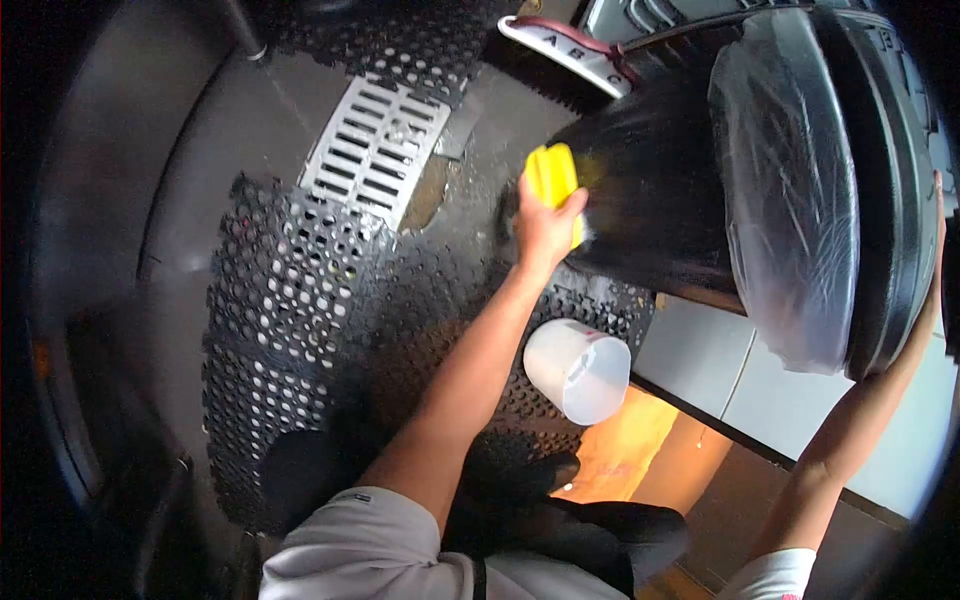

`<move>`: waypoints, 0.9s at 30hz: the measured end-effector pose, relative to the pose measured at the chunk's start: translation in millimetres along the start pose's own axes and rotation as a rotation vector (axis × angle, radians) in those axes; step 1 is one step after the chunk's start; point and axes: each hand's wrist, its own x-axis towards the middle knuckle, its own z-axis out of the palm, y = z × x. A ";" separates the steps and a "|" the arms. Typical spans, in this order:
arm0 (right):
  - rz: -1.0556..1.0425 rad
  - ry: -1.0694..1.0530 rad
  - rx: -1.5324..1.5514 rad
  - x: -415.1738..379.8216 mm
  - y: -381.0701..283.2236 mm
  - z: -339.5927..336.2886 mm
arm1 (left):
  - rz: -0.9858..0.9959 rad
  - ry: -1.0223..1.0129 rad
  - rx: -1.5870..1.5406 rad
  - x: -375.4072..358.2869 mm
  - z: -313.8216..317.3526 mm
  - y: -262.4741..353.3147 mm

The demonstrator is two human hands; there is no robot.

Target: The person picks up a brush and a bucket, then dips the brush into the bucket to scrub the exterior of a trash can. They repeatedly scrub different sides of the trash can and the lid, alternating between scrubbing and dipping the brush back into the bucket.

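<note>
My left hand (545, 232) grips a yellow sponge (552, 176) and presses it near the base of a black trash bin (650, 185). The bin lies tipped on its side, its wide rim to the right. Clear plastic liner (785, 200) hangs folded over the bin's outside below the rim. My right hand (938, 235) holds the rim at the far right edge of the view, its fingers partly hidden behind it. Below the sponge, a white plastic bucket (575, 365) rests tilted with its mouth facing me.
A white slotted drain grate (375, 150) is set in the wet dark floor. Perforated black rubber mats (290, 310) lie around it. Behind the bin is a broom head (570, 55) marked with letters. Pale tiles (700, 355) run along the right.
</note>
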 end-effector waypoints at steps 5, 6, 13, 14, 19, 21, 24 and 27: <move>-0.012 0.009 0.011 1.5 7.2 -1.5 | 0.342 -0.340 -0.301 -27.9 17.1 149.7; -0.019 0.014 0.012 1.9 8.2 -2.5 | 0.507 -0.231 -0.234 -32.2 20.0 158.6; -0.045 0.014 0.003 6.3 9.5 -6.2 | -0.040 0.006 0.131 21.7 -3.5 -47.8; -0.049 0.017 0.008 8.3 10.2 -6.6 | -0.094 0.069 0.309 13.2 -9.3 -61.7; -0.103 0.009 0.025 11.4 7.3 -10.7 | 0.001 0.007 -0.407 -58.8 32.7 30.1; -0.114 0.006 0.039 9.0 11.0 -6.0 | 0.176 -0.097 -0.490 -77.5 36.2 104.7; -0.096 0.007 0.021 6.7 12.2 -1.1 | 0.360 -0.092 -0.394 -90.8 43.1 132.5; -0.094 0.007 0.005 9.6 14.2 -4.2 | 0.156 0.048 -0.534 -68.1 43.7 54.5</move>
